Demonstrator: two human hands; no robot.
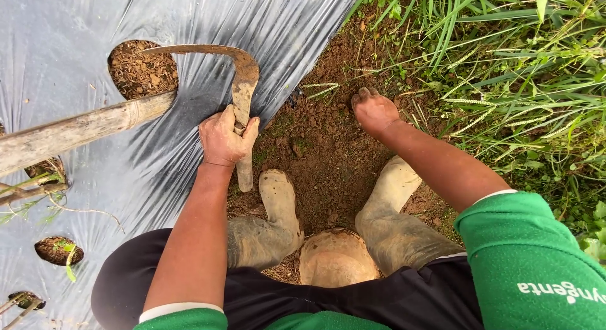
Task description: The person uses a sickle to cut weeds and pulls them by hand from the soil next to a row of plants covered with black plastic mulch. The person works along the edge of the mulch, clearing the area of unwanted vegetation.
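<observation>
My left hand (224, 137) grips the wooden handle of a rusty curved sickle (238, 71). Its blade arcs up and left over the grey plastic mulch sheet (82, 27). My right hand (374, 110), muddy, presses its fingers down on the bare brown soil (322, 147) beside the grass. I squat with both muddy rubber boots, left boot (278, 204) and right boot (391, 191), planted on the soil strip between the sheet and the grass.
A thick bamboo pole (76, 131) lies across the sheet at left. Round planting holes (142, 68) in the sheet show soil and dry litter. Tall green grass (517, 71) fills the right. A rounded brown object (334, 257) sits between my legs.
</observation>
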